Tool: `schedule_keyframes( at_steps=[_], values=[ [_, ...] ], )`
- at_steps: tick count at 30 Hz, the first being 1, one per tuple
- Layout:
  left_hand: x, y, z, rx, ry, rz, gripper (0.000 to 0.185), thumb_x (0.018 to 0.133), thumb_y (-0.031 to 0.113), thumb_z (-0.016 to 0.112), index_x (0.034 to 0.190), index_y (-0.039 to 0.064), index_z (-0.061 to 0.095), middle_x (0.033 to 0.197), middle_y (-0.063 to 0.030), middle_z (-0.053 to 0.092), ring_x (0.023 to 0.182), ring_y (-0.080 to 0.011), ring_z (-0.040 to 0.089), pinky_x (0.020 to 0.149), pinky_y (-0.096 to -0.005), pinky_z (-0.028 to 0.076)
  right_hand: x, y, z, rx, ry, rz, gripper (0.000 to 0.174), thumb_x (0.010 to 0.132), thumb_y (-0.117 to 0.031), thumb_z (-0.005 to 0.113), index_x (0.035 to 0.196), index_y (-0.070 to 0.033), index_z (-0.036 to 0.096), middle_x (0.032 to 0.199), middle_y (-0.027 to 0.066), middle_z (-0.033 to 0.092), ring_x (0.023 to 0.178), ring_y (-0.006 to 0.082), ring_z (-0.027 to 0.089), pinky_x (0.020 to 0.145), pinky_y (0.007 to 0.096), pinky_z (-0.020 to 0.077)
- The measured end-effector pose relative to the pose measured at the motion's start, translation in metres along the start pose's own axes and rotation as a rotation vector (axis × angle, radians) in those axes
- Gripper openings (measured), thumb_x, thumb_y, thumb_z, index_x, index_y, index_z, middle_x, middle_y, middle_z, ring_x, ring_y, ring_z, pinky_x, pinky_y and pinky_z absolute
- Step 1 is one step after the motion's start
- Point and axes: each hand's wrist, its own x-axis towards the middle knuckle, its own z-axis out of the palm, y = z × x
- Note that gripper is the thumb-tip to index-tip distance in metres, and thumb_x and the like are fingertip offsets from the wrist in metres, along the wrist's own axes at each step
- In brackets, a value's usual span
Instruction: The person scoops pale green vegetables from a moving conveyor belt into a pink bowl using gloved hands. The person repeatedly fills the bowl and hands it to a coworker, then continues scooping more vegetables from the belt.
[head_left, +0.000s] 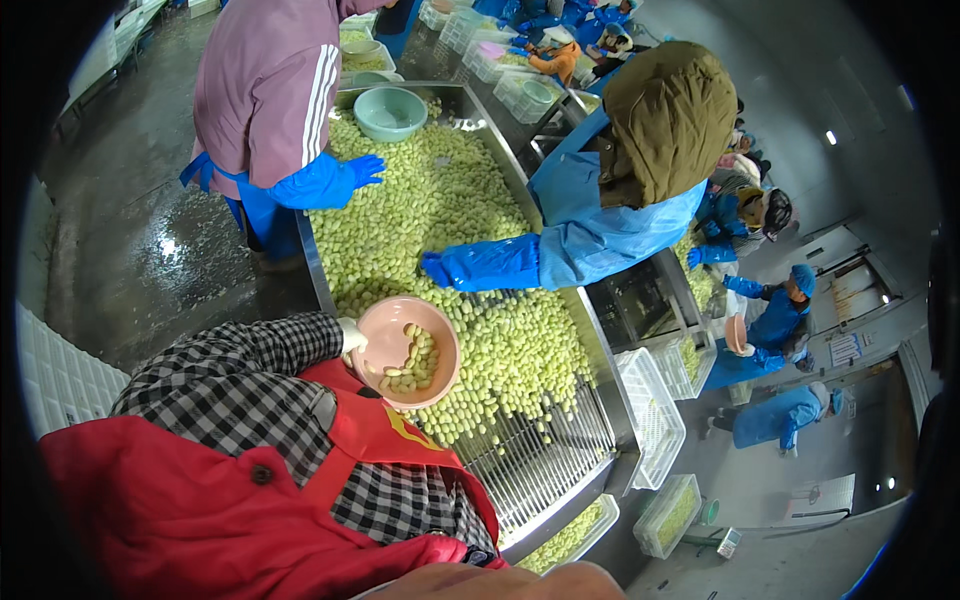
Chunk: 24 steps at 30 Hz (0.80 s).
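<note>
My left hand (351, 337), in a white glove, grips the rim of a pink plastic bowl (382, 334). Several pale green, grape-like fruits (417, 364) lie inside it. The bowl is above the near edge of a metal sorting table (547, 469) with a slatted bed. A thick layer of the same green fruits (517, 352) covers most of that bed. At the bottom edge, a blurred bare surface (495, 583) is very near the lens; it may be my right hand, but I cannot tell what it does.
Across the table, a hooded person's blue-gloved hand (442, 268) touches the fruits. Another blue-gloved hand (366, 171) reaches in from the left. A green bowl (390, 112) sits at the far end. White crates (652, 424) stand beyond the right side. Wet floor (157, 240) lies left.
</note>
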Motion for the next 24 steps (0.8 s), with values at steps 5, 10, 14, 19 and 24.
schedule_keyframes(
  at_steps=[5,10,14,19,24],
  values=[
    [-0.011,0.005,0.003,-0.101,-0.001,-0.037,0.047,0.075,0.0,0.064,0.121,0.002,0.062,0.098,-0.0211,0.07,0.074,-0.0356,0.072,0.056,-0.0497,0.062,0.0,0.045,0.048,0.105,0.029,0.003,0.047,0.091,-0.03,0.068,0.131,-0.006,0.06,0.12,0.0241,0.067,0.097,0.0369,0.07,0.08,0.0432,0.0564],
    [-0.019,0.008,0.014,-0.359,-0.099,-0.167,0.046,0.075,-0.004,0.062,0.12,0.0,0.061,0.096,-0.0227,0.069,0.074,-0.0381,0.072,0.059,-0.0509,0.064,-0.005,0.02,0.054,-0.391,0.709,-0.863,0.064,0.094,-0.034,0.068,0.146,-0.006,0.044,0.136,0.0244,0.057,0.097,0.0361,0.07,0.075,0.0428,0.057],
    [-0.03,0.015,0.032,-0.328,-0.133,-0.089,0.048,0.078,-0.005,0.06,0.126,0.0,0.056,0.098,-0.022,0.069,0.073,-0.0362,0.072,0.057,-0.0495,0.064,0.01,-0.086,0.01,1.208,-0.29,-0.03,0.083,0.094,-0.046,0.068,0.157,-0.015,0.024,0.13,0.0197,0.059,0.087,0.0286,0.071,0.066,0.0383,0.06],
    [-0.055,0.046,0.021,-0.452,-0.331,-0.174,0.073,0.083,0.021,0.078,0.146,0.007,0.044,0.133,-0.0265,0.058,0.107,-0.0367,0.067,0.083,-0.0486,0.062,0.024,-0.161,-0.03,0.686,0.231,0.459,0.051,0.075,-0.017,0.078,0.114,0.014,0.065,0.103,0.0229,0.072,0.081,0.0286,0.071,0.073,0.0396,0.0589],
    [-0.03,0.091,-0.044,0.865,0.208,0.117,0.119,0.08,0.047,0.08,0.161,0.019,-0.001,0.162,-0.03,0.014,0.103,-0.0283,0.068,0.08,-0.0351,0.059,0.0,-0.118,-0.075,0.786,0.52,0.374,0.035,0.079,-0.01,0.071,0.109,0.009,0.068,0.096,0.0172,0.073,0.081,0.0284,0.073,0.067,0.0397,0.0599]
  ],
)
